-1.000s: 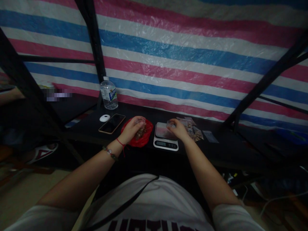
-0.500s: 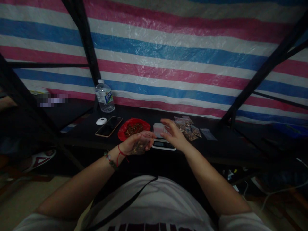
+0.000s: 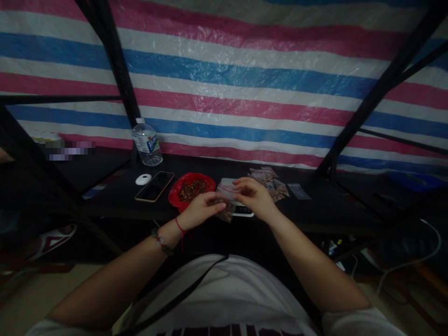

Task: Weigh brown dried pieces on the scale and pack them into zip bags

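Illegible txt on bottle label (image 3: 152, 144), partial shirt ltrs (image 3: 233, 331)

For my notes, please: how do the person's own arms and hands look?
The left hand is ungloved; its wrist wears a thin red cord and a dark-and-pale beaded bracelet. The right hand and wrist are bare. Both sleeves are short and whitish.

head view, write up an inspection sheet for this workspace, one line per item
Surface: black table, dimly lit.
Job's things: held clear bag with brown pieces inside; red container of brown pieces; scale, partly hidden; filled bags; flat clear bag.
Clutter: phone, white round item, bottle.
Hands: left hand holds the bag; right hand at its top, grip unclear.
Cables: white cable, lower right.
Surroundings: striped sheet, black frame.
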{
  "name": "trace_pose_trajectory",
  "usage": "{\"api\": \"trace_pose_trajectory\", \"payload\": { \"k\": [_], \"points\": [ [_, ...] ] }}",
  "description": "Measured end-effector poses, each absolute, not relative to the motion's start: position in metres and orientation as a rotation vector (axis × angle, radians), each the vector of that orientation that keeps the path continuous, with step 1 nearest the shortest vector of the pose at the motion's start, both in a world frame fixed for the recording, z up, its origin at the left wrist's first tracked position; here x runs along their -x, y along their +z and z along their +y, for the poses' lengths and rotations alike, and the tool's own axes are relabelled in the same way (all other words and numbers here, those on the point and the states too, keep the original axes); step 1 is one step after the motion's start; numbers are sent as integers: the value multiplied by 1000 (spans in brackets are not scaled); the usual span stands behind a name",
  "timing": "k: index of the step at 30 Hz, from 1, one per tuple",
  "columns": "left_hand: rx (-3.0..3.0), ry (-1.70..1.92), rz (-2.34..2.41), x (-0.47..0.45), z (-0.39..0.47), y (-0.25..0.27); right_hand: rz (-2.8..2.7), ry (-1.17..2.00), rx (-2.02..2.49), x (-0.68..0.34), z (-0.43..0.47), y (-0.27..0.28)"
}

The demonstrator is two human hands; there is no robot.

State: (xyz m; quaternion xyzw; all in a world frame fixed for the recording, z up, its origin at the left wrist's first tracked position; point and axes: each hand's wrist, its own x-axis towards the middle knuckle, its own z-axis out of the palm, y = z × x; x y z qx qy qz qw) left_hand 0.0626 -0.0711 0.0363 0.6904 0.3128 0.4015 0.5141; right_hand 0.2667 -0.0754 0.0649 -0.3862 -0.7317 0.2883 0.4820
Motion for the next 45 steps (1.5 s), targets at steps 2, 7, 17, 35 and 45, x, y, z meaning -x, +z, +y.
{"api": "trace_pose_trajectory", "payload": {
  "k": [2,7,17,35,45],
  "points": [
    [-1691,1008,798,-64,-70,35,-1684,879,963,-266,-69,58],
    [-1756,1110,883,-61,-69,34,-1677,953,977,-263,-65,51],
    [-1643,1287,966,-56,-67,42,-1606,840,1060,-258,-68,49],
    [-1801,1226,1028,-57,-73,43,-1689,806,1007,-247,-74,43],
    [-1964,1251,1059,-60,-79,42,-1760,683,1045,-246,-84,48]
  ]
}}
